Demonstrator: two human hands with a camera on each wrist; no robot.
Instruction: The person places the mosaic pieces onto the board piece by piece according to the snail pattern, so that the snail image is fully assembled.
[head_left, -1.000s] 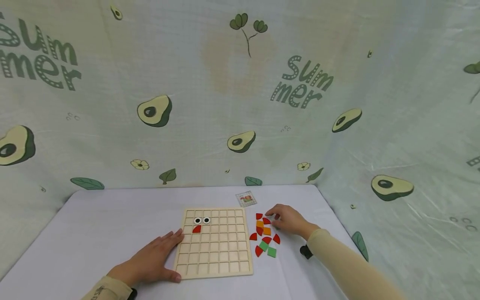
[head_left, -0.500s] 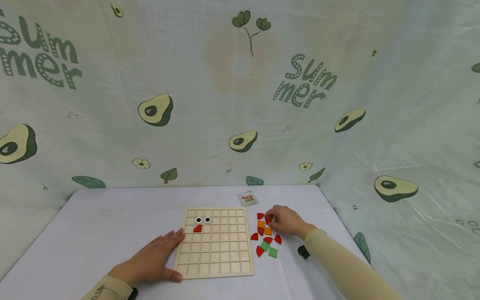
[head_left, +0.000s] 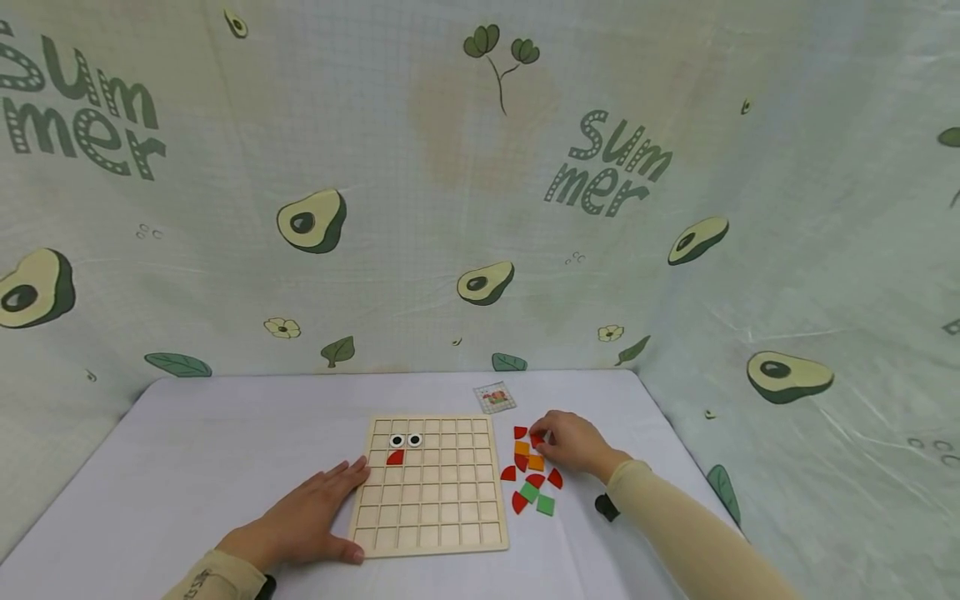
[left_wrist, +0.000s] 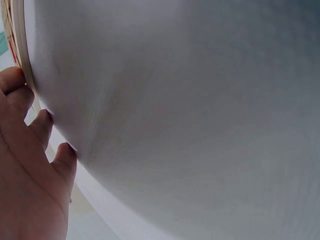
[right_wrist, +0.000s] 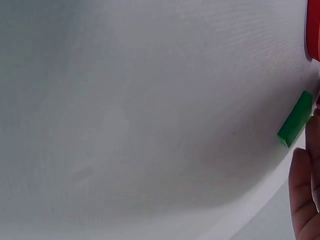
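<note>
A square wooden grid board (head_left: 427, 492) lies mid-table. Its upper left cells hold two round eye tiles (head_left: 406, 440) and a red quarter-circle tile (head_left: 395, 457). My left hand (head_left: 311, 508) rests along the board's left edge, thumb near the lower corner and fingers extended; the left wrist view shows its fingertips at the board's side (left_wrist: 20, 40). To the right of the board, my right hand (head_left: 573, 443) pinches another red quarter-circle tile (head_left: 536, 438) between thumb and fingers, partly hidden. In the right wrist view only a few fingers (right_wrist: 302, 195) show, beside a green tile (right_wrist: 296, 120).
Loose tiles lie right of the board: several red quarter-circles (head_left: 555, 478), orange squares (head_left: 536, 462) and green squares (head_left: 545, 505). A small picture card (head_left: 495, 397) lies behind the board. A black object (head_left: 607, 507) is by the right forearm. Patterned cloth hangs behind the table.
The right thumb and fingers have closed on a red quarter-circle tile that lay uncovered before. The left hand stays in place on the board's edge.
</note>
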